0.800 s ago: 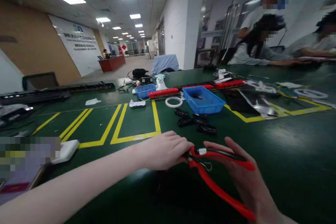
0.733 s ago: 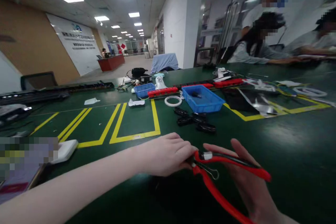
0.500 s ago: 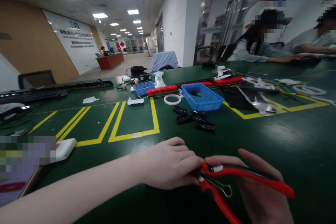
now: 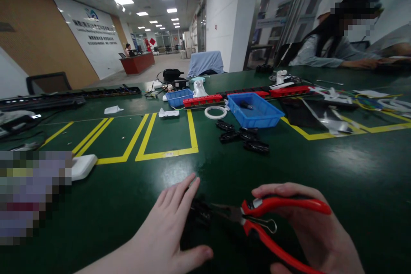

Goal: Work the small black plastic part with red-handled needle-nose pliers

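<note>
My right hand (image 4: 316, 231) holds long-nose pliers (image 4: 236, 214) with red handles and a wire spring between them. The handles are spread apart, and the slim jaws point left. Near the jaw tips lies a small glossy black piece (image 4: 201, 214), dark against the table; whether the jaws grip it I cannot tell. My left hand (image 4: 171, 227) is open just left of that piece, its fingers stretched forward and its thumb apart. Part of the piece is hidden behind this hand. Farther forward, several similar black pieces (image 4: 256, 147) lie in a loose group.
Behind the black group stands a blue bin (image 4: 258, 119) with a dark item inside. A white ring (image 4: 215, 112) and a smaller blue tray (image 4: 180, 99) are left of it. Yellow tape (image 4: 167, 154) marks the green table. A blurred-out item (image 4: 28, 197) lies at left. People sit far right.
My left hand has come off the pliers' front, opened and moved left and down. The pliers' jaws and the black piece now show. The view has tilted slightly down.
</note>
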`<state>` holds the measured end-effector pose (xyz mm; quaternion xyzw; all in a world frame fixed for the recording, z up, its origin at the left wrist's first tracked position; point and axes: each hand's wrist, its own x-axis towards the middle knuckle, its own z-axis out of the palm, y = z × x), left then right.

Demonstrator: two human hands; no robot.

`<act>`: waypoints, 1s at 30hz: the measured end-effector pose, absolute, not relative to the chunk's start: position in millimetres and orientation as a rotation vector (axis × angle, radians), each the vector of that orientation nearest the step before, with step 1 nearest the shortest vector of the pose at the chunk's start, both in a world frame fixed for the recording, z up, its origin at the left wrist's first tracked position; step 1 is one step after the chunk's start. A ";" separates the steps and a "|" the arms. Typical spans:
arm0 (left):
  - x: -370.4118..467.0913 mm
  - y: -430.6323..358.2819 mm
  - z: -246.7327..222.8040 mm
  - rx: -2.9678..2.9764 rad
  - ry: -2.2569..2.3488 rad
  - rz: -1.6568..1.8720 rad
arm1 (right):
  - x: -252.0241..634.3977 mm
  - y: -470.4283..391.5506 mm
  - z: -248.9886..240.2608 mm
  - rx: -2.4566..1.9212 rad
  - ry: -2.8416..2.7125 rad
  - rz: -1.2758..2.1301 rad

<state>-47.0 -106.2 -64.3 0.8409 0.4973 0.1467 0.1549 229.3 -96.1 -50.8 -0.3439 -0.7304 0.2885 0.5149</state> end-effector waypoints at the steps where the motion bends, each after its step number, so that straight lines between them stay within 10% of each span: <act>1: -43.7 -107.7 -68.7 2.400 1.411 0.422 | 228.2 -95.5 -50.2 -0.838 -1.747 0.675; 30: -38.5 -97.6 -57.4 2.402 1.507 0.446 | 227.4 -103.9 -44.1 -0.874 -1.721 0.827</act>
